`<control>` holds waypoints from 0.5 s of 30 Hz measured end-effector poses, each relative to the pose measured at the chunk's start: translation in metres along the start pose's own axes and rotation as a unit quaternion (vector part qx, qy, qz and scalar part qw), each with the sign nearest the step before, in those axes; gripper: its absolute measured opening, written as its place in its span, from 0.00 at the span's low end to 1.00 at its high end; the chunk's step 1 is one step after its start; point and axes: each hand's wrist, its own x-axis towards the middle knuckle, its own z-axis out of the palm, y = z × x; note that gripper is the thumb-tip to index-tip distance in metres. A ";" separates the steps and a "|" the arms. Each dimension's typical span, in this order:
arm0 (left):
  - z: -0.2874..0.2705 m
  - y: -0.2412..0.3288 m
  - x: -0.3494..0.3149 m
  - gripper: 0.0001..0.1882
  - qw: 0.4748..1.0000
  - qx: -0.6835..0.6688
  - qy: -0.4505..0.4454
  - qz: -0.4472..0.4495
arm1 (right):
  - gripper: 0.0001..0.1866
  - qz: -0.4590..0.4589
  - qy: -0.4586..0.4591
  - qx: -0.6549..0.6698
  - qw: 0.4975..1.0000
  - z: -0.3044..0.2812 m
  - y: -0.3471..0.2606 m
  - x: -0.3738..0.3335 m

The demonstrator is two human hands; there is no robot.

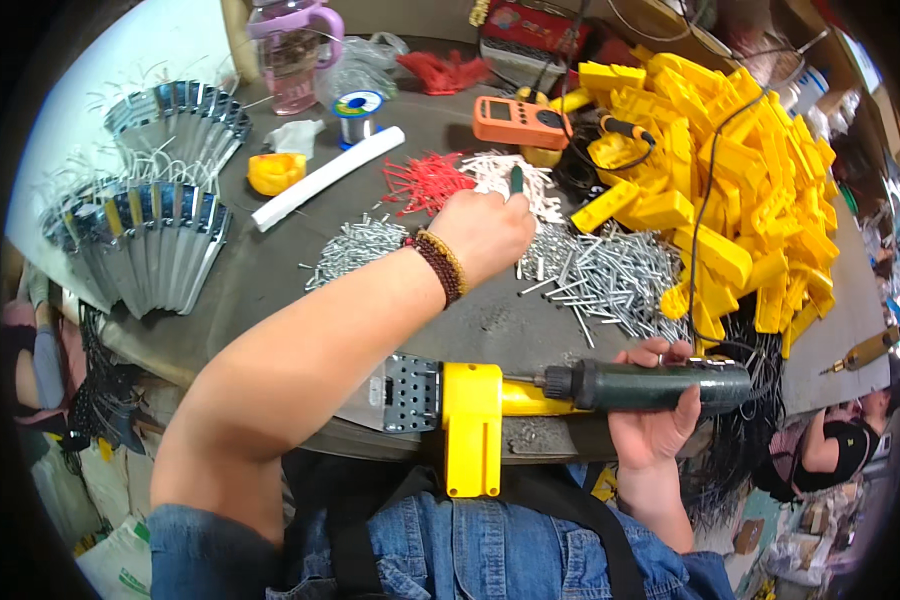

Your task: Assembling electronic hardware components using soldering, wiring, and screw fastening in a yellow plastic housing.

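Note:
My left hand [485, 238] reaches over the small-parts piles with its fingers closed. A small dark green piece [516, 180] sticks up by its fingertips; what the fingers pinch is hidden. My right hand [660, 420] is wrapped round a dark green electric screwdriver [660, 386], which lies level and points left. Its bit reaches toward a yellow plastic housing [472, 430] at the table's near edge. A perforated metal plate [410, 392] extends left from that housing, partly behind my left forearm.
Long screws [615, 285], short screws [355, 250], red pieces [425, 183] and whitish pieces [545, 205] lie heaped. Yellow housings [720, 170] pile up at right. Metal plates with wires [140, 245], a solder spool [358, 118], a white bar [328, 178] and an orange meter [520, 122] surround them.

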 end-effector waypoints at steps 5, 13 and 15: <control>-0.089 0.021 -0.072 0.05 0.962 -0.235 -0.053 -0.131 | 0.27 -0.018 -0.009 -0.009 1.000 -0.006 -0.007 -0.003; -0.090 0.051 -0.141 0.06 0.907 -0.342 0.057 -0.239 | 0.29 -0.012 -0.025 -0.013 1.000 0.001 -0.002 0.003; -0.089 0.052 -0.143 0.06 0.907 -0.342 0.055 -0.239 | 0.29 -0.016 -0.033 -0.013 0.999 0.004 -0.002 0.004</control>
